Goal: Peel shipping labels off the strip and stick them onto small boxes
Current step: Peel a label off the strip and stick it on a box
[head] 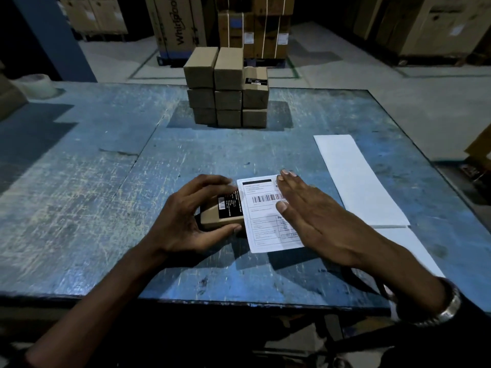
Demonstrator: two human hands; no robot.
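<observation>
A small brown box [212, 217] with a black sticker lies on the blue table near the front middle. My left hand [183, 216] grips it, fingers over its far side and thumb on its near edge. A white shipping label [261, 208] with a barcode covers the box's right part and overhangs toward me. My right hand [310, 211] lies flat on the label with straight fingers. The white label strip [356, 179] stretches along the table to the right.
A stack of several small brown boxes [228, 88] stands at the table's far middle. A roll of clear tape [37, 85] sits at the far left corner. Large cartons [180, 25] stand on the floor behind. The table's worn blue top [79, 195] spreads to the left.
</observation>
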